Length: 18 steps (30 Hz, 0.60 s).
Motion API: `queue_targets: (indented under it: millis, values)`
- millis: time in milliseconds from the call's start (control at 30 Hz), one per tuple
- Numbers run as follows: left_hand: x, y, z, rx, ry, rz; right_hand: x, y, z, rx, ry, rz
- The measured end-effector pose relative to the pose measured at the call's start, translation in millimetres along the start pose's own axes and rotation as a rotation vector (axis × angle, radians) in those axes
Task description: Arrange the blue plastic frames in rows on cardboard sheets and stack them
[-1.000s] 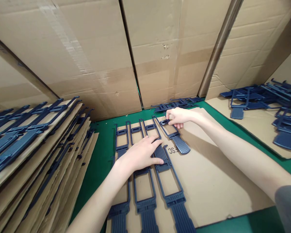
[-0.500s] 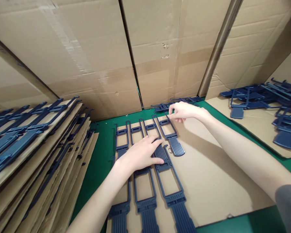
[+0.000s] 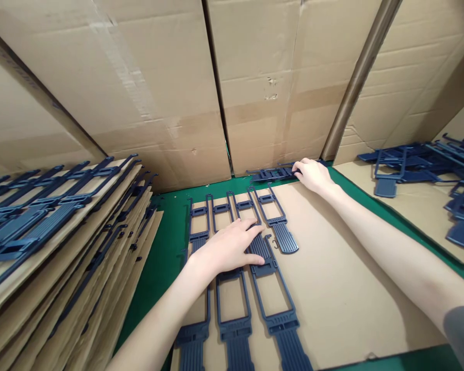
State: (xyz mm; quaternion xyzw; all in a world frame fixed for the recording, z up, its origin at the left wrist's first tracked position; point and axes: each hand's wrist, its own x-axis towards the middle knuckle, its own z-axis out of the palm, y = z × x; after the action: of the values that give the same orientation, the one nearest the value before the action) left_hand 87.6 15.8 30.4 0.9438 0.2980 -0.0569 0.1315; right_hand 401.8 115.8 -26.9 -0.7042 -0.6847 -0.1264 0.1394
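Note:
Dark blue plastic frames with ribbed paddle ends lie in two rows on a cardboard sheet (image 3: 344,288). My left hand (image 3: 234,245) rests on the middle of the rows with its fingers spread, covering parts of several frames. Right of it, the last frame of the far row (image 3: 272,208) lies with its ribbed end toward me. At the sheet's far edge, my right hand (image 3: 313,175) has its fingers curled onto the right part of a low pile of similar plastic frames (image 3: 272,174). Its fingertips are partly hidden, so how it grips the piece is not clear.
On the left stands a stack of cardboard sheets (image 3: 112,288) with blue frames between and on top of them. More loose frames (image 3: 413,162) lie heaped on cardboard at the right. Tall cardboard walls (image 3: 294,87) close off the back of the green table (image 3: 139,304).
My right hand has left the top of the last far-row frame and moved right and back to the pile. My left hand stays spread on the frames. The view has shifted slightly.

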Motion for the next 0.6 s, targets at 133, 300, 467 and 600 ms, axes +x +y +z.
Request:
queue_targets:
  millis: [133, 300, 467, 600]
  values:
    - [0, 1, -1.5, -0.002, 0.007, 0.009, 1, 11, -7, 0.080, 0.243, 0.044]
    - [0, 1, -0.7, -0.013, 0.008, 0.007, 1, 40, -47, 0.377, 0.610, 0.146]
    - [1, -1, -1.6, -0.077, 0.129, 0.045, -1, 31, -110, 0.720, 0.870, 0.093]
    - [3, 3, -5.5, -0.384, 0.447, 0.019, -17, -22, -144, 0.986, 0.626, -0.021]
